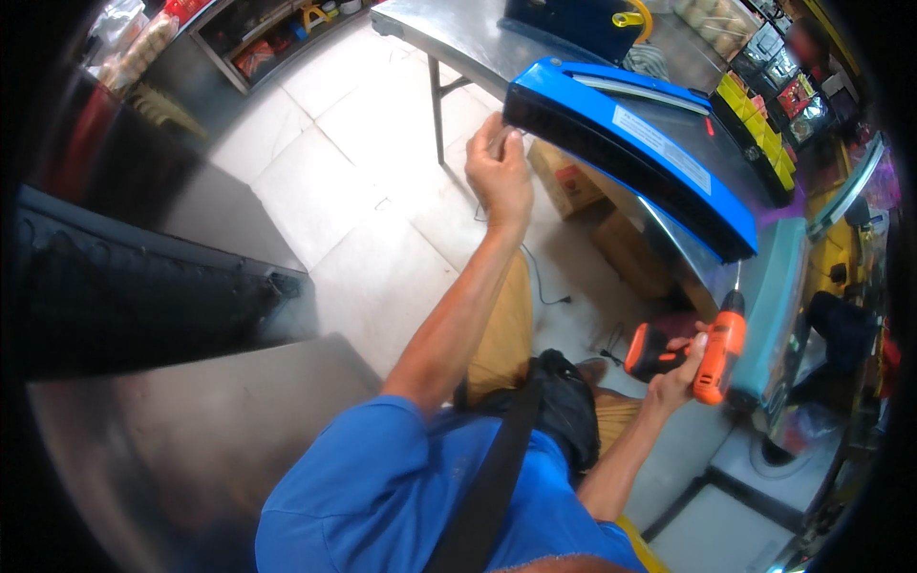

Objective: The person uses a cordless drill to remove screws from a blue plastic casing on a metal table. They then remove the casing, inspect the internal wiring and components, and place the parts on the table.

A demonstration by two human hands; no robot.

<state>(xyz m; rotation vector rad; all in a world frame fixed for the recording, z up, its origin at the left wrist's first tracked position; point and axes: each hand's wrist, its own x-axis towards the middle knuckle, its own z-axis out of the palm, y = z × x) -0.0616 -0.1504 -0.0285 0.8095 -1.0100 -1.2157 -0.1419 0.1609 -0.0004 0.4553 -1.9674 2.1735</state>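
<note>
A long blue and black appliance with a white label lies tilted across the near edge of the metal table. Its kind I cannot tell for sure. My left hand is at its left end, fingers closed together; what they hold, if anything, is hidden. In my right hand is an orange and black cordless drill, gripped by its handle. The thin bit points up at the appliance's right end, at or very near its underside; whether it touches I cannot tell.
The metal table bears a dark blue box-like thing and yellow bins. Cardboard boxes sit beneath it. A loose plug and cord lie on the tiled floor. A pale teal long piece stands right of the drill.
</note>
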